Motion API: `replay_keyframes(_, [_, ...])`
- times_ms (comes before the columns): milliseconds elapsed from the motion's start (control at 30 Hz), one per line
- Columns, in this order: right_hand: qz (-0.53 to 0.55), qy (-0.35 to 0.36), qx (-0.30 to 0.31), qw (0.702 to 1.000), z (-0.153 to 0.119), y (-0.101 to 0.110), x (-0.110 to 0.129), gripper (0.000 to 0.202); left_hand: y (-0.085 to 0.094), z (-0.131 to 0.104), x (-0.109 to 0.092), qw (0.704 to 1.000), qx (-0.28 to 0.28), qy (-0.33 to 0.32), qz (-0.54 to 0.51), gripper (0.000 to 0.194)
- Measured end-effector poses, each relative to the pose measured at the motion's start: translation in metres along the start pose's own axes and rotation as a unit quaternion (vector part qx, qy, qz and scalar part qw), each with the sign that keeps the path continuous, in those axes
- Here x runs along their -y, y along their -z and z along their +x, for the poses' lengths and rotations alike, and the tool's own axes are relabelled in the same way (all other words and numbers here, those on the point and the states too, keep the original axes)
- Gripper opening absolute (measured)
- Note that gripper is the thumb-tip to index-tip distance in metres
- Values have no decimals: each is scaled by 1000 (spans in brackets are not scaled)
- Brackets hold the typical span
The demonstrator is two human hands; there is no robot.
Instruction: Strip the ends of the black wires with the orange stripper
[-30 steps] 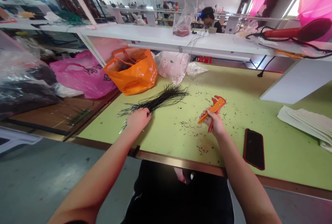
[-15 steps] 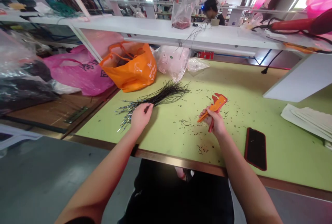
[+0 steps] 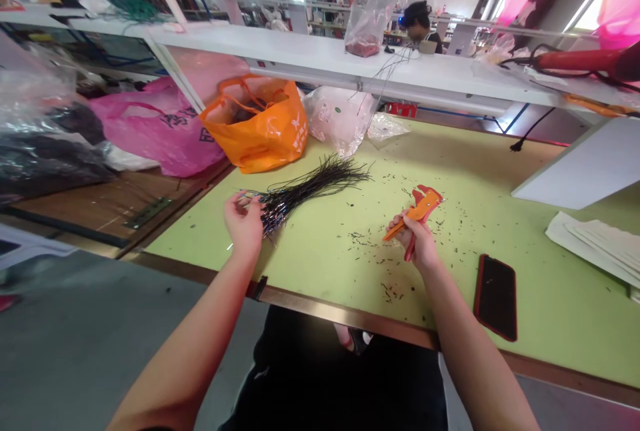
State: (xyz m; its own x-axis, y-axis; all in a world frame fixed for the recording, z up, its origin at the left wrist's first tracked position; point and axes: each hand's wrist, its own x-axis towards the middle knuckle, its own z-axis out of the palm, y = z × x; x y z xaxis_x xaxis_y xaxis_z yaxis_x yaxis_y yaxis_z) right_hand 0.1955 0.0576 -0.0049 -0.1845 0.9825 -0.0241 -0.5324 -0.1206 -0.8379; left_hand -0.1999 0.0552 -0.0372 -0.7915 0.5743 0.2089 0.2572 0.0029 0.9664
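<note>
My left hand (image 3: pixel 243 223) is at the left end of a loose bundle of thin black wires (image 3: pixel 320 181), beside their stripped, bluish-silver tips. Its fingers are curved with a gap between thumb and forefinger, and no wire shows clearly between them. In my right hand (image 3: pixel 419 239) is an orange and red wire stripper (image 3: pixel 424 206), gripped by its handles, with the head pointing up and away to the right. The tool's jaws are clear of the wires. Short dark scraps (image 3: pixel 387 258) lie scattered on the green tabletop (image 3: pixel 310 271) around that hand.
A phone (image 3: pixel 496 296) lies to the right, with white sheets (image 3: pixel 595 241) beyond it. An orange bag (image 3: pixel 260 131) and a clear plastic bag (image 3: pixel 340 118) stand behind the wires. Across the back runs a white shelf (image 3: pixel 290 54); another person (image 3: pixel 419 21) is farther off.
My left hand has moved left along the bundle from its middle part to the tips, and its fingers have parted. My right hand still holds the wire stripper in about the same place.
</note>
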Motion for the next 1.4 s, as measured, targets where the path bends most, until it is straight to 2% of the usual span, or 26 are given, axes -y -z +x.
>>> replay_keyframes(100, [-7, 0, 10, 1000, 0, 0, 0, 29, 19, 7, 1, 998, -28, -36, 40, 55])
replay_keyframes(200, [-15, -3, 20, 1000, 0, -1, -1, 28, 32, 8, -3, 977, -64, -138, 147, 61])
replay_keyframes(267, [-18, -6, 21, 1000, 0, 0, -2, 28, 33, 4, -8, 945, -4, -227, 235, 45])
replay_keyframes(367, [-24, -7, 19, 1000, 1, 2, -4, 28, 23, -9, -14, 864, 171, -309, 359, 29])
replay_keyframes(433, [-29, -7, 17, 999, 2, 3, -5, 29, 15, -17, -17, 819, 231, -311, 424, 30])
replay_keyframes(533, [-34, -3, 16, 999, 2, 4, -4, 30, 7, -23, -19, 784, 244, -298, 487, 36])
replay_keyframes(733, [-38, 0, 19, 999, 1, 2, -3, 31, 3, -18, -24, 745, 258, -304, 535, 39])
replay_keyframes(1000, [-78, -10, 27, 997, -1, -1, -3, 31, -8, -16, -40, 716, 286, -307, 558, 33])
replay_keyframes(1100, [-82, -9, 22, 996, -1, -1, -2, 32, -9, -11, -46, 722, 282, -307, 552, 34])
replay_keyframes(1167, [-82, -8, 20, 996, -1, -1, -2, 32, -6, -5, -50, 749, 256, -305, 529, 31])
replay_keyframes(1267, [-76, -8, 20, 997, 0, -1, -2, 33, 3, 10, -58, 822, 184, -301, 446, 20])
replay_keyframes(1400, [-76, -5, 16, 997, 1, -2, -2, 35, 19, 32, -71, 924, 53, -272, 263, 4])
